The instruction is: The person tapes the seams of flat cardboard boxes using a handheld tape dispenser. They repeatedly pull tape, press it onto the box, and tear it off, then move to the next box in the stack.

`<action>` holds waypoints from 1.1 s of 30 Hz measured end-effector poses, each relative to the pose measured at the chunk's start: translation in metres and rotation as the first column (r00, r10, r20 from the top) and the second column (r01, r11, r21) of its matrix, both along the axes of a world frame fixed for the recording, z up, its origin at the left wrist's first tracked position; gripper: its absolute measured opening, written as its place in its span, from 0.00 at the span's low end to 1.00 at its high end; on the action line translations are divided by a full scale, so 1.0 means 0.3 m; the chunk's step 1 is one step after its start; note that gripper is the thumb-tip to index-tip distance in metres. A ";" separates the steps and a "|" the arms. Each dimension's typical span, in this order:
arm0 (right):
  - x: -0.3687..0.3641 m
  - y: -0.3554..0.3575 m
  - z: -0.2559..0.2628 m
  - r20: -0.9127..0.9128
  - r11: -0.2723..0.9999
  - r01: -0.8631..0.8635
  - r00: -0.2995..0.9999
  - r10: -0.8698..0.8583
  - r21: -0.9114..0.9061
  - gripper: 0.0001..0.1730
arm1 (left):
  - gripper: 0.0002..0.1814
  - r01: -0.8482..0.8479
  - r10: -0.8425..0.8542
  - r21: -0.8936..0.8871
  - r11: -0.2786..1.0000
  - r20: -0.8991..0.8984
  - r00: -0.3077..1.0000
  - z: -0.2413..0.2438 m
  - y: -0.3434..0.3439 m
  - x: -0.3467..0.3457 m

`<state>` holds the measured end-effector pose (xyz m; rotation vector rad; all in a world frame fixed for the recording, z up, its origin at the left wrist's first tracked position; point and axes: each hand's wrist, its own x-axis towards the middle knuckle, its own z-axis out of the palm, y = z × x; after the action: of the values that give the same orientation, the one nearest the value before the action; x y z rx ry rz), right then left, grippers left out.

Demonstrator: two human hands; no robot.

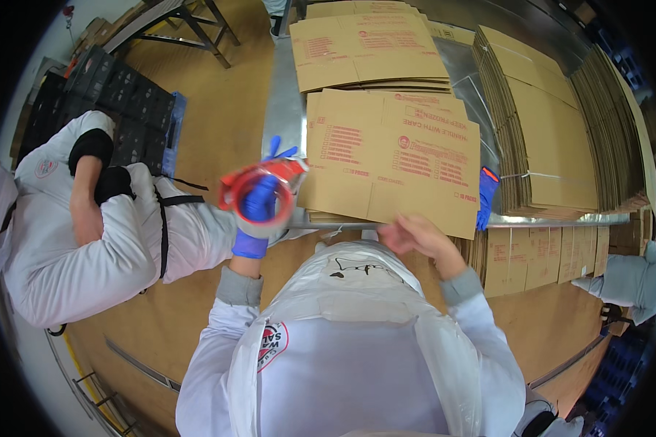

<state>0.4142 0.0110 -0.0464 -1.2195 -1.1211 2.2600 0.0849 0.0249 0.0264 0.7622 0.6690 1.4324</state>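
My left hand [250, 240], in a blue glove, holds a red tape dispenser [230, 188] with a tape roll, left of the printed cardboard. Through the roll's ring its blue fingers show; more blue fingertips stick out above. My right hand [415, 237] is bare and blurred by motion. It hovers at the near edge of a flattened cardboard box [382, 158], fingers loosely bent and apart, with nothing seen in it. Whether it touches the cardboard I cannot tell. This box, with red print, tops a stack. A loose blue glove [487, 199] lies by its right edge.
A second stack of flattened boxes [372, 49] lies farther back on the metal table [276, 104]. Strapped cardboard bundles [552, 142] stand to the right. On my left is a person in white [87, 229] with folded arms, before dark stacked crates [126, 109]. Cartons [525, 259] sit below the table.
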 end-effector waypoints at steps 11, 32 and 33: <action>-0.308 0.409 0.091 -0.463 0.919 -0.205 0.886 0.028 -0.336 0.17 | 0.29 0.655 0.350 0.313 0.688 -0.933 0.078 0.157 0.037 0.187; -0.312 0.475 -0.051 -0.579 0.843 -0.308 0.815 -0.004 -0.440 0.22 | 0.28 0.687 0.268 0.274 0.672 -0.956 0.120 0.170 0.142 0.184; -0.316 0.476 -0.055 -0.582 0.833 -0.329 0.813 0.010 -0.444 0.22 | 0.29 0.700 0.272 0.267 0.662 -0.956 0.107 0.164 0.142 0.180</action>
<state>0.3194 0.1539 -0.0629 -0.5065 -0.3983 2.9155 0.1390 0.0677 0.0756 2.5424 0.8676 0.5333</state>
